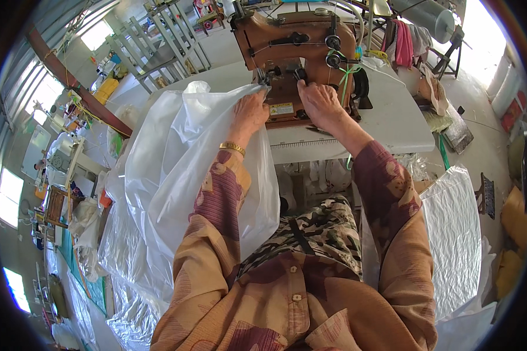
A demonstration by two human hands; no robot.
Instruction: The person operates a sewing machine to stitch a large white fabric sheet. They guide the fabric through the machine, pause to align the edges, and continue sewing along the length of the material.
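Note:
A brown sewing machine (287,55) stands in front of me on a pale table. My left hand (250,117) is closed on a translucent white plastic sheet (175,158), pinching its edge just beside the needle area. The sheet drapes down over the table's left side and past my left forearm. To the right, my right hand (322,102) is closed in front of the machine's body, thumb and fingertips together near a small dark pronged piece. Whether the fingers grip that piece or only touch it I cannot make out. Dark snips (320,132) lie below my right hand.
A ruler strip (304,143) runs along the near edge of the table (392,117). Silvery sheeting (451,228) hangs at my right, with more sheeting (129,263) piled at my left. Behind the table stands a grey metal rack (164,50). Sacks lie at the far right.

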